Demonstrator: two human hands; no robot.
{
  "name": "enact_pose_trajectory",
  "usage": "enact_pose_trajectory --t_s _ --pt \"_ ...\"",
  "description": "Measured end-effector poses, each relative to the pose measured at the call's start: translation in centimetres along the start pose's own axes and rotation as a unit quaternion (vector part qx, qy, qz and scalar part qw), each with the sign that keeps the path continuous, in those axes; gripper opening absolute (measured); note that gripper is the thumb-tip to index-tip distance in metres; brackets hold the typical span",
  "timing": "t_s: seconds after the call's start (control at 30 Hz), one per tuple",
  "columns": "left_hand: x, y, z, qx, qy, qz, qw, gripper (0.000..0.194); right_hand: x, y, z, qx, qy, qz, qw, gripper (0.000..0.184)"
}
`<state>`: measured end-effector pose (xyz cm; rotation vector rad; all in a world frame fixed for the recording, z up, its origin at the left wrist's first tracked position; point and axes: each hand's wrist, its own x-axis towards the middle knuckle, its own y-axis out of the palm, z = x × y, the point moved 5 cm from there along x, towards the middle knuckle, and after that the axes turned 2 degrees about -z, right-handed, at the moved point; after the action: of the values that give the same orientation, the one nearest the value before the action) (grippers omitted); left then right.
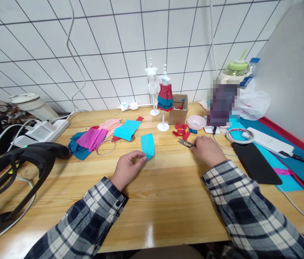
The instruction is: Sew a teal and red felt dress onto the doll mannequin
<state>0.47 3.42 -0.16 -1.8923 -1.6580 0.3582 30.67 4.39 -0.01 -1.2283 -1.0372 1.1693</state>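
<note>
Between thumb and finger, my left hand (129, 168) pinches the lower corner of a bright turquoise piece of crepe paper or cloth (147, 144). My right hand (208, 149) is closed around small thread snips (186, 143), whose blades point left just above the table. Red scraps (180, 132) lie beyond the snips, with a dark blue scrap (192, 131) beside them. A small white dress form (163, 118) wearing a red and teal layered dress (165, 97) stands behind, close to a bare white dress form (152, 81).
Coloured sheets (91, 139) and an embroidery-hoop-like ring (106, 148) lie left. A pink bowl (196, 122) and cardboard box (178, 114) stand behind my right hand. On the right are a black phone (257, 163) and white power bank (270, 141); a black headset (33, 172) sits far left.
</note>
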Motion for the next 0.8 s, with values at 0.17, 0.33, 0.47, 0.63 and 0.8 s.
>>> enact_pose_trajectory --t_s 0.17,0.33,0.47,0.63,0.8 --pt "0.3 0.1 0.7 -0.033 -0.024 -0.001 0.999 0.027 -0.8 0.0 4.3 0.15 -0.082 -0.005 0.985 0.015" --pt "0.3 -0.1 0.9 -0.064 -0.042 -0.008 0.997 0.03 -3.2 0.4 9.1 0.422 -0.129 -0.019 0.897 0.021" --pt "0.3 -0.2 0.8 -0.096 -0.036 0.001 0.995 0.029 -4.7 0.3 11.4 0.48 -0.219 -0.032 0.849 0.03" --pt "0.2 0.0 0.9 -0.109 -0.047 0.007 0.993 0.032 -5.1 0.3 11.7 0.464 -0.245 -0.031 0.851 0.029" --pt "0.1 0.3 0.9 -0.115 -0.039 0.02 0.992 0.03 -5.1 1.5 12.2 0.455 -0.22 -0.001 0.863 0.022"
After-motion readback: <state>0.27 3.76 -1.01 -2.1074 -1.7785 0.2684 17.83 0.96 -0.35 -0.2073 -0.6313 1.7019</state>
